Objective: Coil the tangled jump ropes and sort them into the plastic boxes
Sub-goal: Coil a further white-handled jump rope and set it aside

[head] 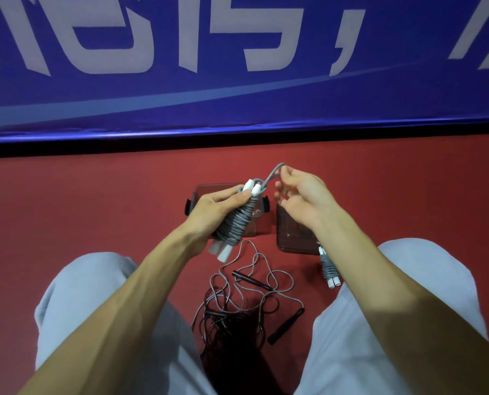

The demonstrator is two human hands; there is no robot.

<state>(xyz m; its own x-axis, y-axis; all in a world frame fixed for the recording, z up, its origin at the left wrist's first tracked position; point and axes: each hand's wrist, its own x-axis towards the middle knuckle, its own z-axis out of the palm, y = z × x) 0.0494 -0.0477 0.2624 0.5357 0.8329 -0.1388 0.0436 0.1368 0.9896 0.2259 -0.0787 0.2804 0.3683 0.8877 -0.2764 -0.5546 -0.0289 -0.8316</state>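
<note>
Grey loop (274, 174) seemingly between right hand (304, 196) fingertips (288, 170)

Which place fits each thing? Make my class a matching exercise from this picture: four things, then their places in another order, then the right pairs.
Things
1 thick grey coil
2 loose rope loop
3 slim grey bundle
4 black tangle

Places
A on the floor between the legs
B pinched by fingers of the right hand
C gripped in the left hand
D on the floor beside the brown box

Pairs: 1-C, 2-B, 3-D, 4-A
</note>
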